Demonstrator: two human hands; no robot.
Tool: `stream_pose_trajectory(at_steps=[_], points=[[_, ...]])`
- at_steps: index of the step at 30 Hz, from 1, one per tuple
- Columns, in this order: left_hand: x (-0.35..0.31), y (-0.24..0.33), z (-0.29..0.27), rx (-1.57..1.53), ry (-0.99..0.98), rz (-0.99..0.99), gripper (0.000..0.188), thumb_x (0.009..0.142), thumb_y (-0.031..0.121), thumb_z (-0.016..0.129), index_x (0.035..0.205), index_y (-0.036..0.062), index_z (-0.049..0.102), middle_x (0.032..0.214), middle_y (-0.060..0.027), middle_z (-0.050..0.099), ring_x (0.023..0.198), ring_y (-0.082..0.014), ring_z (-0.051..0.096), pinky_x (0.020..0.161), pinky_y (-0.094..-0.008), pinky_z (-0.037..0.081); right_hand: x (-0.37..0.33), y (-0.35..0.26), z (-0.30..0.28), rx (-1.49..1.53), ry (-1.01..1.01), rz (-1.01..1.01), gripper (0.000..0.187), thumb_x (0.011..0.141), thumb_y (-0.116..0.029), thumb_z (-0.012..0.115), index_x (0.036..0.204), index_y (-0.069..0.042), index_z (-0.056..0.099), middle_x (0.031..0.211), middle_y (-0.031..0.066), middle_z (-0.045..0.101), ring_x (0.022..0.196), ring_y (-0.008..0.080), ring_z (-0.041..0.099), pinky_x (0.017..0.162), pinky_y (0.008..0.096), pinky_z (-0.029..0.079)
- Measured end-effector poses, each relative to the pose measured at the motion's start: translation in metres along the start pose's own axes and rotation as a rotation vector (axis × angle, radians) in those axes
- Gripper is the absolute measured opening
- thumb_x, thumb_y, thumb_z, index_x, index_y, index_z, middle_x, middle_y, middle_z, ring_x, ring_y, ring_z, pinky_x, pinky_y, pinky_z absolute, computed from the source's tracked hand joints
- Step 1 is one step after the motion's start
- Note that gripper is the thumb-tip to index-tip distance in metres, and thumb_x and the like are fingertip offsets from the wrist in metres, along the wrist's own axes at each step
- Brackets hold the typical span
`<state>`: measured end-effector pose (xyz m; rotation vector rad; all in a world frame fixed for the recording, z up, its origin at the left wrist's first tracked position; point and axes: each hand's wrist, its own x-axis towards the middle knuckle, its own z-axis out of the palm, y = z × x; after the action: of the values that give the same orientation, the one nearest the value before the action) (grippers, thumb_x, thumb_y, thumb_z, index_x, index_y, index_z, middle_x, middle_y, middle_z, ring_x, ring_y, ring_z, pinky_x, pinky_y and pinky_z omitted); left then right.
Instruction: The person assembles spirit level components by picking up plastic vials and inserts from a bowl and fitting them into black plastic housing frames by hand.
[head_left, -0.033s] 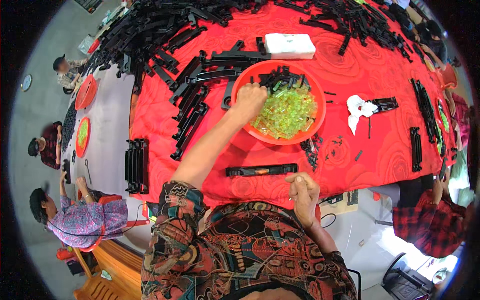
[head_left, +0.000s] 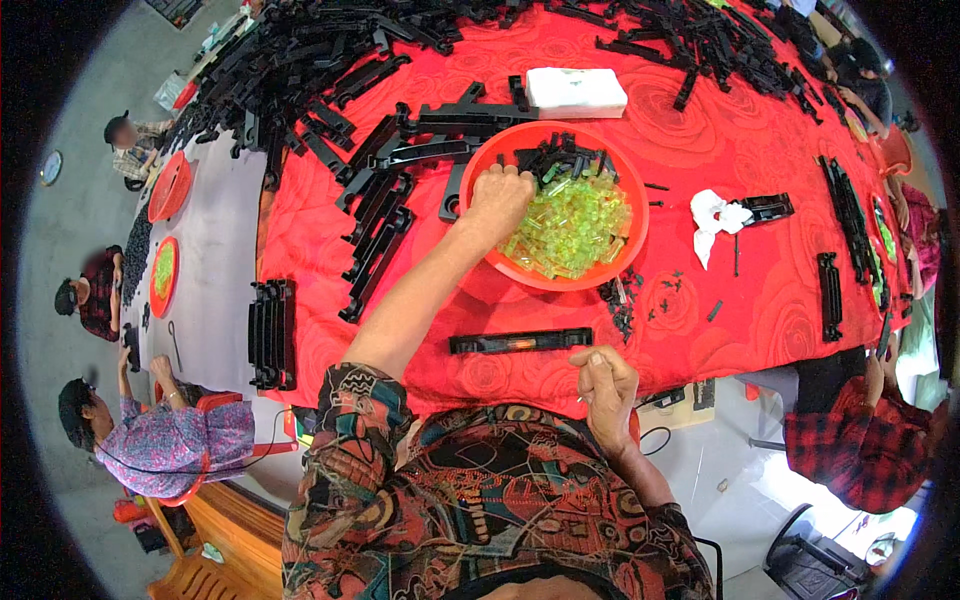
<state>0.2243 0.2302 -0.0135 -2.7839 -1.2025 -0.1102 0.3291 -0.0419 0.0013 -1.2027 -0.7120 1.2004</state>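
The left hand (head_left: 505, 200) is inserted in the left side of the orange-red plastic bowl (head_left: 639, 215); its fingertips are hidden, so whether they grip a part cannot be told. The bowl, located at the middle of the rose-patterned red tablecloth (head_left: 680, 320), contains translucent yellow-green plastic pieces (head_left: 575, 230), with small black parts (head_left: 567, 157) along its far side. The right hand (head_left: 607, 388) is closed, fingers curled inward, just beside the right end of the elongated black plastic housing (head_left: 500, 342). This housing lies crosswise near the table's near edge, between the two hands and nearer the right. Loose black fragments (head_left: 621, 312) lie at the bowl's near right. A white tissue pack (head_left: 576, 93) is positioned beyond the bowl; a crumpled white tissue (head_left: 712, 222) lies to its right. Aligned black housings (head_left: 272, 335) stand at the left edge.
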Motion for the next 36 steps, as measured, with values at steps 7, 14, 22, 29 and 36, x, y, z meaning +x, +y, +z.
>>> stream_pose_trajectory(at_steps=[7, 14, 22, 29, 36], points=[[0.013, 0.02, 0.002, -0.057, 0.248, 0.008, 0.017, 0.075, 0.014, 0.063, 0.083, 0.0006, 0.058, 0.083, -0.0161, 0.059, 0.085, -0.0315, 0.059, 0.068, -0.0409, 0.051, 0.003, 0.013, 0.001, 0.048, 0.012, 0.053, 0.027, 0.094, -0.018, 0.046, 0.086, 0.005, 0.058, 0.051, -0.0045, 0.035, 0.043, 0.0027, 0.027, 0.04, 0.0204, 0.021], [0.01, 0.001, 0.024, -0.014, 0.136, -0.184, 0.021, 0.068, 0.003, 0.062, 0.087, -0.0018, 0.057, 0.087, -0.019, 0.059, 0.085, -0.0332, 0.06, 0.07, -0.0426, 0.052, -0.006, 0.018, 0.007, 0.046, -0.048, 0.113, 0.027, 0.094, -0.018, 0.046, 0.086, 0.004, 0.058, 0.05, -0.0045, 0.035, 0.043, 0.0027, 0.027, 0.04, 0.0205, 0.023], [0.003, -0.004, 0.009, -0.41, 0.051, -0.309, 0.021, 0.069, 0.0, 0.06, 0.089, -0.0052, 0.055, 0.093, -0.0263, 0.058, 0.091, -0.041, 0.057, 0.078, -0.0453, 0.047, -0.007, 0.024, 0.006, 0.055, -0.058, 0.163, 0.025, 0.095, -0.016, 0.044, 0.086, 0.003, 0.058, 0.051, -0.0035, 0.035, 0.044, 0.0035, 0.028, 0.041, 0.0205, 0.024], [-0.001, -0.007, 0.012, -0.349, 0.355, -0.204, 0.018, 0.068, -0.006, 0.057, 0.086, -0.0042, 0.055, 0.086, -0.0232, 0.058, 0.079, -0.0404, 0.058, 0.071, -0.0446, 0.049, -0.005, 0.021, 0.008, 0.067, -0.058, 0.205, 0.025, 0.094, -0.015, 0.044, 0.085, 0.004, 0.057, 0.051, -0.0035, 0.035, 0.043, 0.0036, 0.028, 0.041, 0.0204, 0.024], [-0.022, -0.012, -0.033, -0.408, 0.612, -0.336, 0.017, 0.077, 0.012, 0.063, 0.078, 0.0026, 0.049, 0.07, -0.0166, 0.057, 0.069, -0.0343, 0.06, 0.057, -0.0446, 0.048, 0.003, 0.016, 0.007, 0.062, -0.018, 0.162, 0.026, 0.094, -0.017, 0.045, 0.085, 0.004, 0.057, 0.051, -0.0035, 0.035, 0.043, 0.0038, 0.028, 0.04, 0.0209, 0.024]])
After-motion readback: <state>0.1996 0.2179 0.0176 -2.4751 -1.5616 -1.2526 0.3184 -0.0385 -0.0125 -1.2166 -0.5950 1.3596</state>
